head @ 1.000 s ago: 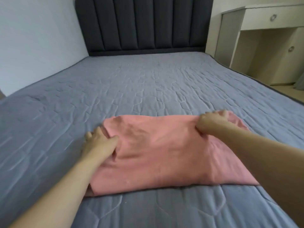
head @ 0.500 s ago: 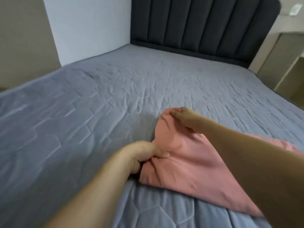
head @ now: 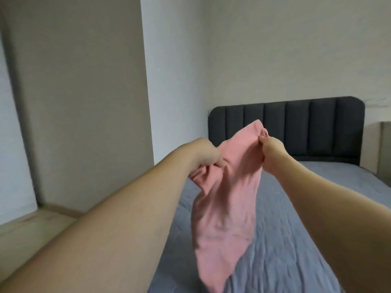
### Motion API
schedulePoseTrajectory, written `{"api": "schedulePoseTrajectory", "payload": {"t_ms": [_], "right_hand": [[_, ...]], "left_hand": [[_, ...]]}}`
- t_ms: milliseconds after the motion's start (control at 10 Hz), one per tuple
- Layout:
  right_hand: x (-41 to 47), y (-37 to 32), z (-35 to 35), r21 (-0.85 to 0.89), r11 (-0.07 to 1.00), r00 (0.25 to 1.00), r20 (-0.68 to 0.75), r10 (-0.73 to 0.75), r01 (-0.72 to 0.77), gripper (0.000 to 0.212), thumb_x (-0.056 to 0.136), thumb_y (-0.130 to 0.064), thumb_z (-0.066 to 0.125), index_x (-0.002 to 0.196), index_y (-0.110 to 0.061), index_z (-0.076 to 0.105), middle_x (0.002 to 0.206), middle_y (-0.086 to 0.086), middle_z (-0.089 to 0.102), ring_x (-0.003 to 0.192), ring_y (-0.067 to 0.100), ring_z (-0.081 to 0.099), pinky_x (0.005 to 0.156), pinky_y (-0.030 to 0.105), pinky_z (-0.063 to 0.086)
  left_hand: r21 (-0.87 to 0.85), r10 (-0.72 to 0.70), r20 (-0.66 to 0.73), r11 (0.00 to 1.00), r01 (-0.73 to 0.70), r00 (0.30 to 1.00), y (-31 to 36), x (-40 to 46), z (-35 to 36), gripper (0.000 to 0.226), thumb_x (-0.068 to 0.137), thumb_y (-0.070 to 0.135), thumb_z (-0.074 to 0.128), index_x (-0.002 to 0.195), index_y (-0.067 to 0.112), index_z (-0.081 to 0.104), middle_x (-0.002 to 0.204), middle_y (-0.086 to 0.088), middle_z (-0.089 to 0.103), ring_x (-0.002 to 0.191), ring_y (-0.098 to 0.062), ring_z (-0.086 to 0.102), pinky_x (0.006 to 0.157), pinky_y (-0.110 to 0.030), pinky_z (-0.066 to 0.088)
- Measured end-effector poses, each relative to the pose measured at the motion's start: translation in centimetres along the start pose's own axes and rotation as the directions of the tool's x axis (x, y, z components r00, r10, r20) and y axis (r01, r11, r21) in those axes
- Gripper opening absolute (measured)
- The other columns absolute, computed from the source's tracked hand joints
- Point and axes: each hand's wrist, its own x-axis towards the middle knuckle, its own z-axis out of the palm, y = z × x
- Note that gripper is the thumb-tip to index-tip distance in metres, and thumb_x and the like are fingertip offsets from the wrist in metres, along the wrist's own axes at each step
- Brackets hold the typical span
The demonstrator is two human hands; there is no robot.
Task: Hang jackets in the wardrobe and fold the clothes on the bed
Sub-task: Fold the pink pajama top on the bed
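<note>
Head view: pink garment held up in the air over the grey bed, hanging down bunched. Left hand curled tight round its upper left edge; right hand pinching the top right corner, cloth stretched between both grips.

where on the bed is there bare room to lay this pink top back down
Bare grey bed cover runs from the hanging pink top to the dark headboard and right edge. Crowded only mid-air, where left hand and right hand grip it.
</note>
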Motion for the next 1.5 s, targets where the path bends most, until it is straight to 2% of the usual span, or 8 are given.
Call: {"api": "schedulePoseTrajectory", "payload": {"t_ms": [200, 400, 700, 800, 900, 1100, 1400, 1500], "right_hand": [[-7.3, -1.4, -10.4, 0.553, 0.825, 0.984, -0.05, 0.169, -0.113, 0.021, 0.084, -0.029, 0.045, 0.082, -0.018, 0.063, 0.094, 0.0, 0.072, 0.092, 0.021, 0.064, 0.077, 0.03, 0.048], [-13.3, 10.9, -28.6, 0.67, 0.717, 0.961, -0.016, 0.274, -0.193, 0.036, 0.098, -0.044, 0.034, 0.071, -0.023, 0.044, 0.075, -0.003, 0.046, 0.067, 0.018, 0.047, 0.067, 0.027, 0.036], [-22.8, 21.8, -45.6, 0.021, 0.842, 0.823, -0.198, 0.532, -0.539, 0.034, 0.102, -0.035, 0.041, 0.096, -0.03, 0.074, 0.093, -0.007, 0.073, 0.095, 0.018, 0.064, 0.072, 0.018, 0.052], [-20.6, 22.1, -45.4, 0.336, 0.824, 0.864, -0.057, 0.5, -0.455, 0.032, 0.093, -0.017, 0.046, 0.062, -0.012, 0.054, 0.052, 0.003, 0.055, 0.063, 0.021, 0.056, 0.058, 0.032, 0.052], [-19.8, 22.2, -44.1, 0.669, 0.599, 0.798, -0.014, 0.602, -0.44, 0.033, 0.093, -0.026, 0.043, 0.063, -0.012, 0.048, 0.059, 0.006, 0.046, 0.054, 0.021, 0.046, 0.055, 0.028, 0.039], [-15.4, 22.1, -38.9, 0.194, 0.934, 0.898, -0.275, 0.344, -0.299, 0.039, 0.099, -0.036, 0.033, 0.066, -0.02, 0.046, 0.06, -0.004, 0.051, 0.058, 0.01, 0.046, 0.062, 0.026, 0.038], [-10.5, 20.3, -21.2, -0.44, 0.867, 0.899, 0.24, 0.366, -0.236, 0.067, 0.079, -0.082, 0.029, 0.066, -0.019, 0.048, 0.038, -0.004, 0.045, 0.039, 0.015, 0.044, 0.047, 0.027, 0.029], [-7.8, 25.3, -16.2, -0.675, 0.728, 0.893, 0.245, 0.377, -0.122, 0.094, 0.057, -0.092, 0.05, 0.109, -0.014, 0.055, 0.081, 0.001, 0.056, 0.073, 0.02, 0.053, 0.066, 0.03, 0.041]], "left_hand": [[0.283, 0.085, 0.142, 0.951, -0.123, 0.986, 7.9, -8.9, 4.9, 0.021, 0.079, 0.018, 0.077, 0.094, 0.006, 0.069, 0.089, -0.009, 0.072, 0.073, -0.026, 0.067, 0.067, -0.033, 0.053], [0.368, -0.072, 0.503, 0.92, -0.138, 0.861, 6.8, -18.4, 26.0, 0.02, 0.086, 0.021, 0.073, 0.098, 0.008, 0.064, 0.079, -0.01, 0.062, 0.046, -0.015, 0.054, 0.036, -0.018, 0.042], [0.536, -0.24, 0.666, 0.813, -0.229, 0.706, 2.1, -29.2, 48.0, 0.038, 0.081, 0.024, 0.073, 0.11, 0.005, 0.061, 0.097, -0.01, 0.061, 0.08, -0.029, 0.06, 0.061, -0.028, 0.041], [0.551, -0.271, 0.641, 0.814, -0.184, 0.718, 2.3, -28.3, 47.3, 0.022, 0.081, 0.028, 0.074, 0.087, 0.013, 0.059, 0.085, -0.004, 0.06, 0.067, -0.022, 0.056, 0.054, -0.024, 0.04], [0.49, -0.339, 0.644, 0.871, -0.03, 0.686, 2.8, -26.5, 44.7, 0.018, 0.084, 0.022, 0.073, 0.081, 0.017, 0.056, 0.078, 0.002, 0.055, 0.065, -0.017, 0.055, 0.052, -0.022, 0.041], [0.376, -0.324, 0.524, 0.918, 0.128, 0.788, 1.0, -21.1, 36.6, 0.064, 0.089, 0.019, 0.07, 0.146, 0.017, 0.041, 0.143, 0.005, 0.047, 0.124, -0.015, 0.049, 0.1, -0.025, 0.042], [0.183, -0.33, 0.306, 0.941, 0.285, 0.893, -13.4, -11.2, 26.6, 0.029, 0.086, 0.027, 0.072, 0.102, 0.004, 0.068, 0.097, -0.012, 0.071, 0.084, -0.027, 0.067, 0.065, -0.026, 0.044], [0.28, -0.272, 0.22, 0.938, 0.206, 0.937, -18.8, -8.7, 26.3, 0.042, 0.09, 0.049, 0.063, 0.074, 0.01, 0.06, 0.081, -0.008, 0.065, 0.07, -0.021, 0.06, 0.053, -0.026, 0.036]]}}
